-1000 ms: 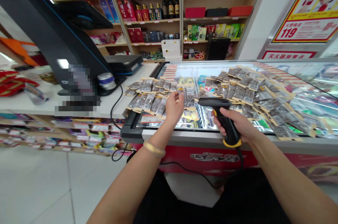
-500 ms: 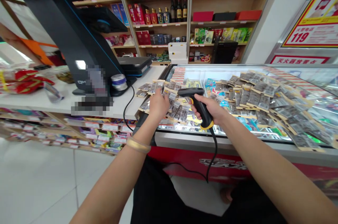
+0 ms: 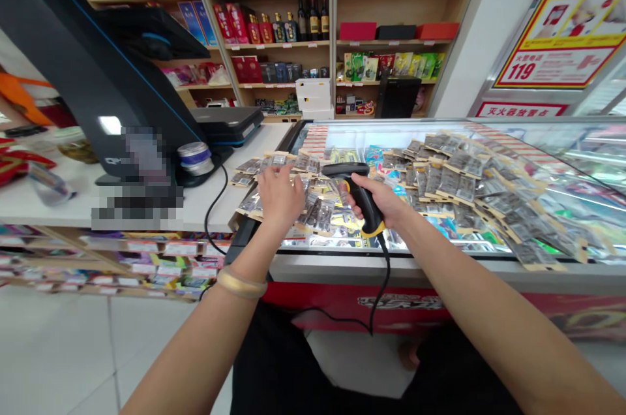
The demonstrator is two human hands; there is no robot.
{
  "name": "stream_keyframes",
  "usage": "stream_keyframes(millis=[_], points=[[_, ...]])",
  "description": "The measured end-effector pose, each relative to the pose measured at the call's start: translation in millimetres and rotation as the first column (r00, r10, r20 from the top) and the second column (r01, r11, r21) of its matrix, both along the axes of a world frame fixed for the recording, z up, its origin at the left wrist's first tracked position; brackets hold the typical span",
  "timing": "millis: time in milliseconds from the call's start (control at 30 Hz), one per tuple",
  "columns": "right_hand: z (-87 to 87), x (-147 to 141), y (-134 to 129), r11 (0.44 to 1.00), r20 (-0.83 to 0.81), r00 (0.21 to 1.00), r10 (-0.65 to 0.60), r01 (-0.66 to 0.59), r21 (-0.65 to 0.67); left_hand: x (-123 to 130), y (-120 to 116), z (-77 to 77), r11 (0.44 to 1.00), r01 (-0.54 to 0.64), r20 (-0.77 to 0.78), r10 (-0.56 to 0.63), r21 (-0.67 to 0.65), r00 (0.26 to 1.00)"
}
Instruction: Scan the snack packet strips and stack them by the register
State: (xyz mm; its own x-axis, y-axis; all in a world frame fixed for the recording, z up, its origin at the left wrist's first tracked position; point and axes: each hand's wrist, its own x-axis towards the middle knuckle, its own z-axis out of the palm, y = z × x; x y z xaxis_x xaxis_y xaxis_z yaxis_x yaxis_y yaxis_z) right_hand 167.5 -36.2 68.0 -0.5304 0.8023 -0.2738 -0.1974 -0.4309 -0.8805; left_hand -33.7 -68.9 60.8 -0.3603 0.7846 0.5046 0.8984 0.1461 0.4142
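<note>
My right hand (image 3: 381, 198) is wrapped round the grip of a black and yellow barcode scanner (image 3: 364, 196), whose head points left over the glass counter. A black cable hangs from the scanner's handle. My left hand (image 3: 281, 196), with a gold bangle on the wrist, is over the left group of small clear packets (image 3: 320, 213) with tan card edges. Its fingers are bent and apart, the thumb to the right, and I see nothing held in them. A larger heap of the same packets (image 3: 457, 173) covers the right part of the counter.
A black register stand (image 3: 92, 76) rises at the left on a white counter (image 3: 264, 138), with a purple and white roll (image 3: 194, 159) beside it. The glass display counter (image 3: 337, 134) has a red front. Shelves of boxes and bottles (image 3: 313, 17) line the back wall.
The view has turned slightly right, so the scene sits further left. My left hand has its fingers more spread over the packets. The scanner remains in my right hand.
</note>
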Motion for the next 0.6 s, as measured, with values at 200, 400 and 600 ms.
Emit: stream_keyframes(millis=[200, 400, 600], points=[[5.4, 65.2, 11.4, 0.988, -0.033, 0.988, -0.153, 0.154, 0.017, 51.6, 28.1, 2.3, 0.952, 0.289, 0.035, -0.294, 0.103, 0.955], [-1.5, 107.5, 17.7, 0.974, -0.057, 0.973, -0.225, 0.226, 0.005, 123.6, 64.2, -2.9, 0.898, 0.321, 0.089, -0.309, -0.301, 0.947], [-12.2, 110.7, 20.6, 0.986, -0.104, 0.980, -0.168, 0.166, -0.027, 140.3, 82.9, -13.7, 0.836, 0.283, 0.109, -0.263, -0.470, 0.959]])
